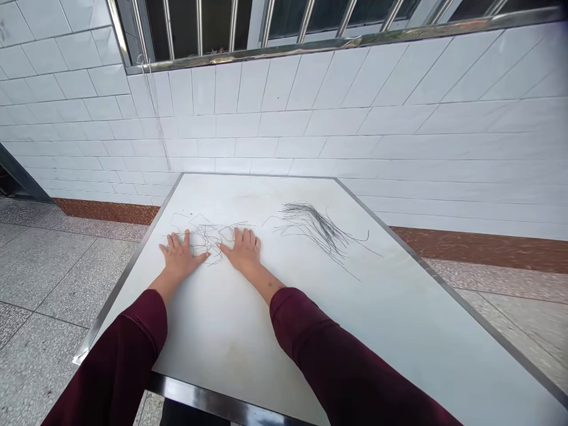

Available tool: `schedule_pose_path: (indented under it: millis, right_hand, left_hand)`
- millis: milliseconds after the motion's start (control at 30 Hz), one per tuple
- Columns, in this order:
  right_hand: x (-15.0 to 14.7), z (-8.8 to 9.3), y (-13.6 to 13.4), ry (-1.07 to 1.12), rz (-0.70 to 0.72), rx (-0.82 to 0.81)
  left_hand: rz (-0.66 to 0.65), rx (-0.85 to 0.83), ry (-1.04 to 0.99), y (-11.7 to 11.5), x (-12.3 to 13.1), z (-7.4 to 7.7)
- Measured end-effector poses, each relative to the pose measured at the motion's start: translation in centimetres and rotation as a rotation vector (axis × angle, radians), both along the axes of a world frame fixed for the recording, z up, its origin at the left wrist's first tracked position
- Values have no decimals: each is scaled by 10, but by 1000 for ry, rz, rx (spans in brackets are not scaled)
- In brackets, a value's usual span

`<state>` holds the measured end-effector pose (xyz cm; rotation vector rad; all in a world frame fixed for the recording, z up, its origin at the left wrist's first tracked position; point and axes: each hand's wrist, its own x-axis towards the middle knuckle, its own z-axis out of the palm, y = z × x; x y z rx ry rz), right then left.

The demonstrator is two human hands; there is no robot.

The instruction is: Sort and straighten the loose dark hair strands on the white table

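Note:
My left hand [178,255] lies on the white tabletop with its fingers spread, at the left edge of a loose tangle of thin dark strands [208,236]. On the other side of the tangle, my right hand [243,248] rests open and flat, its thumb pointing toward my left thumb. Some strands run close to or under the fingertips; I cannot tell whether they are wire or hair. A denser bundle of similar dark strands [317,223] lies to the right of my right hand, bent in the middle and fanned out at its lower end.
The white table [248,355] has a metal edge and stands near a white tiled wall [293,124]. Metal window bars [233,26] run above, and a thin cord [157,118] hangs at the left. Speckled floor tiles [48,278] surround the table.

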<state>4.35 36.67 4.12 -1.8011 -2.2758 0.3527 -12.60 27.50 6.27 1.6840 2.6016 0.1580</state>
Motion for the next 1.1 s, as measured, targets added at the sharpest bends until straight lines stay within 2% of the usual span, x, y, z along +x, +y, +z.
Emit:
schedule_pose_path:
  millis: [200, 267, 333, 433, 567, 700, 800, 967, 1100]
  right_hand:
    - [-7, -1, 37, 96, -2, 77]
    - [-6, 1, 40, 162, 8, 109]
    - [0, 2, 39, 260, 11, 219]
    - [26, 4, 34, 304, -18, 360]
    - [98, 8, 34, 228, -101, 388]
    - [180, 12, 45, 132, -205, 379]
    - [214, 11, 54, 70, -234, 357]
    - [219, 7, 71, 6, -164, 336]
    - [214, 5, 81, -15, -112, 325]
  left_hand:
    - [35, 64, 11, 31, 5, -1]
    - [44, 125, -2, 33, 4, -2]
    - [74, 228, -24, 28, 3, 0]
    - [5, 451, 8, 10, 9, 7]
    - [-179, 664, 1, -20, 33, 15]
    - [-375, 630, -82, -31, 53, 13]
    - [-421, 566, -178, -30, 54, 12]
    - [-323, 485, -234, -30, 52, 16]
    - [-309, 448, -239, -30, 52, 17]
